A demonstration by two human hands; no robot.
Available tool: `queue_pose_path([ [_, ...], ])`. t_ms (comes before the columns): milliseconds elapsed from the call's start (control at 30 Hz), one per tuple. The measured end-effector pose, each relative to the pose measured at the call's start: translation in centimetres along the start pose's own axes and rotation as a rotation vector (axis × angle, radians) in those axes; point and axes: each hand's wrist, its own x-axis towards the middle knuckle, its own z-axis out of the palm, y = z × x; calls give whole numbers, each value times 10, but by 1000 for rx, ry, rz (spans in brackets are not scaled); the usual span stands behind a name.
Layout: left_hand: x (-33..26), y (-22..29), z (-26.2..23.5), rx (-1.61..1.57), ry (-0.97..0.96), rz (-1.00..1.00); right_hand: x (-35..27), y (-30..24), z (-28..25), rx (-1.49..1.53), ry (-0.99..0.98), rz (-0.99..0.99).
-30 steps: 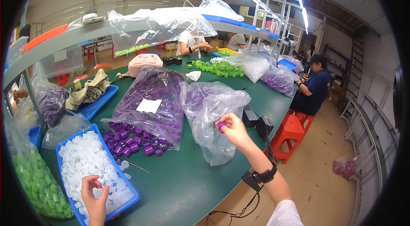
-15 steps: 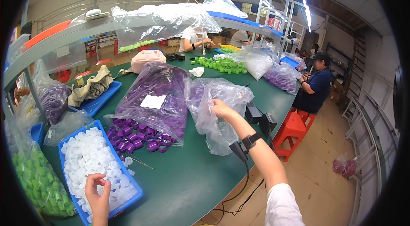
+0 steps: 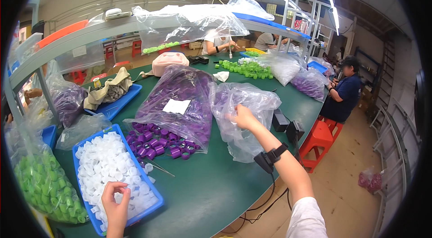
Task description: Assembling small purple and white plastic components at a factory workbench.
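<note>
My left hand (image 3: pixel 115 203) is over a blue tray (image 3: pixel 155 204) heaped with small white plastic caps (image 3: pixel 105 157). Its thumb and fingers curl together; whatever may be between them is too small to make out. My right hand (image 3: pixel 244 117) reaches forward to a crumpled clear plastic bag (image 3: pixel 243 141) and touches its plastic. Those fingers are bent inward, with their tips partly hidden, and some purple shows inside the bag. Between the hands, purple rings (image 3: pixel 155 143) spill from a large clear bag of purple pieces (image 3: pixel 180 87). Metal tweezers (image 3: pixel 162 169) lie beside the rings.
A bag of green pieces (image 3: pixel 47 184) stands at the left edge. Black power adapters (image 3: pixel 280 121) sit by the table's right edge, near a cable from my wrist strap (image 3: pixel 270 157). Green pieces (image 3: pixel 245 69) lie farther back. A co-worker (image 3: pixel 342 89) sits at the right.
The whole view has swung slightly left, so everything appears farther right. Both hands keep nearly the same places over the tray and at the clear bag.
</note>
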Motion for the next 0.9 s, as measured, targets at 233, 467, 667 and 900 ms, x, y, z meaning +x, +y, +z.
queue_pose_path([
  [233, 1, 3, -2, 109, -97, 7, -48, -36, -19, 39, 410, -155],
  [467, -3, 1, -2, 228, -371, 17, -113, -116, 5, -131, 137, -777],
  [667, -4, -2, -8, 331, -509, 103, -119, -115, 82, -258, -331, -860],
  [900, -7, -6, -11, 265, -501, 152, -85, -108, 117, -436, -276, -838],
])
